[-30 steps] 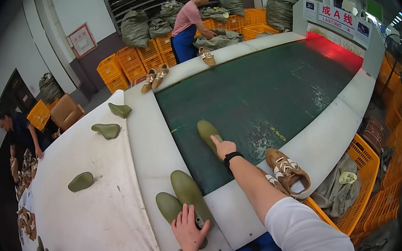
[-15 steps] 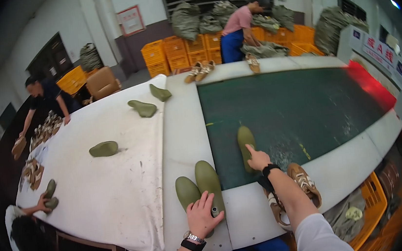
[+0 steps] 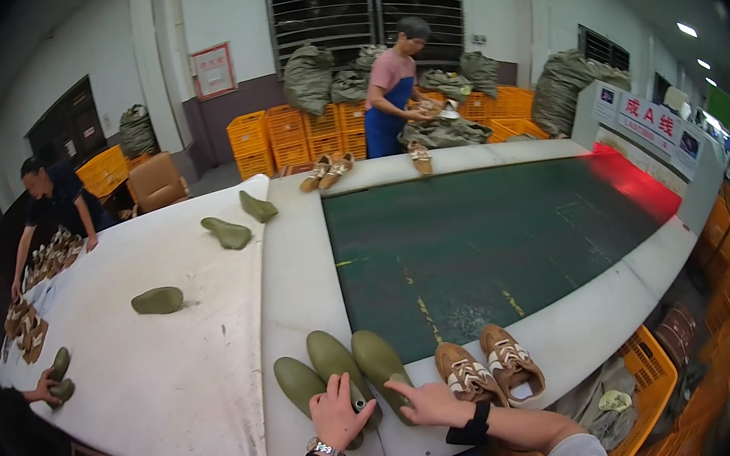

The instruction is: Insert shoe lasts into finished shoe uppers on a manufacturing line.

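1. Our left hand [image 3: 338,416] lay over the heel end of the middle olive-green shoe last [image 3: 332,356], fingers a little apart; we could not tell whether the thumb pinched.
2. Our right hand [image 3: 428,404] had its index finger stretched onto the right-hand shoe last [image 3: 377,358]; the curl of its other fingers was hidden, so we could not tell how firmly it gripped.
3. A left-hand shoe last [image 3: 296,378] lay close beside the middle one, all three toes pointing away from us at the near end of the white border [image 3: 294,271].
4. We judged the step in hand to be lining up these three; the next move seemed to call for steady contact on the right-hand one, without nudging its neighbours.
5. Just right of our right hand stood two brown sneakers [image 3: 510,358], toes toward the dark green conveyor belt [image 3: 474,252].
6. Farther left, three more shoe lasts [image 3: 157,300] lay well apart on the white cloth [image 3: 148,366].
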The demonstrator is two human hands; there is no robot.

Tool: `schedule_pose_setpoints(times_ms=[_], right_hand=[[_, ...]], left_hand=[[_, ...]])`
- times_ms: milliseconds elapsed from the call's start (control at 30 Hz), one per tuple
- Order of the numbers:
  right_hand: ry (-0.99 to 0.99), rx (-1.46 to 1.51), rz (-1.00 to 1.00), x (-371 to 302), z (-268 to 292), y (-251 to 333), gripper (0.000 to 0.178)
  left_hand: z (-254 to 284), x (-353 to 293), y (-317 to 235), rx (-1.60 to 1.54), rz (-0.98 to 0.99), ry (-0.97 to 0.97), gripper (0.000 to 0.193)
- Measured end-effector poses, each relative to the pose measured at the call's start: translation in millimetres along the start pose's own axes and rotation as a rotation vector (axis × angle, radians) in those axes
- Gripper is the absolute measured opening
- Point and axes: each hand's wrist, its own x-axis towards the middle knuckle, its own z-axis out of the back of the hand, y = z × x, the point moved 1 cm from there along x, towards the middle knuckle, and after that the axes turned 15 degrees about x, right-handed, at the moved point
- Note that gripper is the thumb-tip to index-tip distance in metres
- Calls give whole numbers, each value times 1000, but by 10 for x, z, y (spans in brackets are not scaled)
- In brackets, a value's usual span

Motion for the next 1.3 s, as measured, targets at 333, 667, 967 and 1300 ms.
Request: schedule_pose_setpoints(times_ms=[333,667,967,1300], right_hand=[[-79,-25,-55,-175,-371,104,69],[-132,17,-154,-233,-288,129,81],[-56,2019,-557,207,667,-820,24],[-313,-249,-336,1323,930,-1358,61]], left_hand=[[-117,-10,35,-40,-70,-132,56],[-84,-150,41,-101,-182,-129,30],[-87,-183,-5,68,37,-100,45],[-114,-170,16,36,45,-98,43]])
